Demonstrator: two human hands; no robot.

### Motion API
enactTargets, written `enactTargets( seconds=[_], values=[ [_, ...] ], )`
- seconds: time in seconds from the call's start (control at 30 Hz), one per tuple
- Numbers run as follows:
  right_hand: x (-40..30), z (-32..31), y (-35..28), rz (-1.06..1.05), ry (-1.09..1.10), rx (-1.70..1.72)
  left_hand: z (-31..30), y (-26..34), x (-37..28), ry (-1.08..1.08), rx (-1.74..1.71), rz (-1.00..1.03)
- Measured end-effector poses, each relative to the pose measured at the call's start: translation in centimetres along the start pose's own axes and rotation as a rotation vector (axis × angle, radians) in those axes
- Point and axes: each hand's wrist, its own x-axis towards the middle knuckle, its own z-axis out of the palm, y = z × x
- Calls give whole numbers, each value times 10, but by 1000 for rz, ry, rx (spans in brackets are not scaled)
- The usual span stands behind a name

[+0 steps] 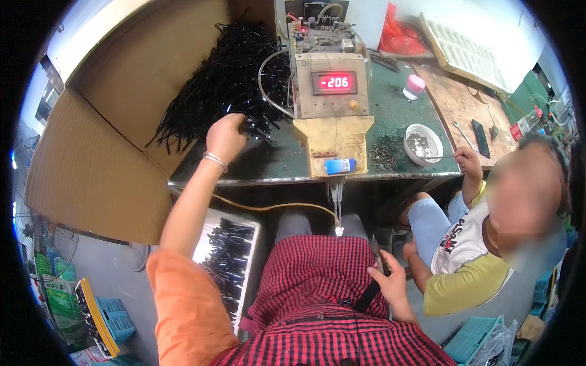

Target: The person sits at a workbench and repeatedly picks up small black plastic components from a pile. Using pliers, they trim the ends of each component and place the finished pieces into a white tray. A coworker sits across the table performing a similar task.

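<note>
My left hand (226, 138) reaches to the near edge of a large heap of thin black strips (229, 68), possibly cut wire or tubing. Its fingertips are hidden behind the hand, so whether they pinch a strip is unclear. Low by my lap, my right hand (389, 278) grips a slim metal hand tool (377, 255), perhaps tweezers or pliers. Between the hands, a metal fixture (337, 196) with a white tip (339, 231) hangs below the bench edge. Above it sits a control box (332, 100) with a lit red digital display, on a yellowish block (336, 137).
A tall cardboard sheet (96, 169) flanks the heap. Beneath the bench is a white foam tray (249, 265) of bundled black strips. On the right, another person (471, 247) holds a thin rod over a white bowl (410, 153). A yellow hose (270, 207) crosses under the bench (256, 178).
</note>
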Motion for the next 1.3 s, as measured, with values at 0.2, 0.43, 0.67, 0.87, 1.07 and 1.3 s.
enactTargets(
  seconds=[0.2, 0.43, 0.67, 0.87, 1.07, 1.3],
  values=[
    [-1, 15, 6, -59, 2, -32, 32, -12, 10, -416, 324, 193],
    [-11, 9, 15, 48, -23, 83, 49, -18, 12, -285, 201, 93],
    [-8, 21, 11, 25, -29, 97, 30, -8, 21, -133, 68, 115],
    [-7, 30, 14, 58, -106, 117, 24, -43, 49, 280, -472, -244],
    [-18, 28, 21, 52, -29, 130, -61, 54, -28, 155, -1186, -523],
    [-20, 34, 21, 137, -140, 178, -16, 175, -213, -455, -1413, -962]
  ],
)
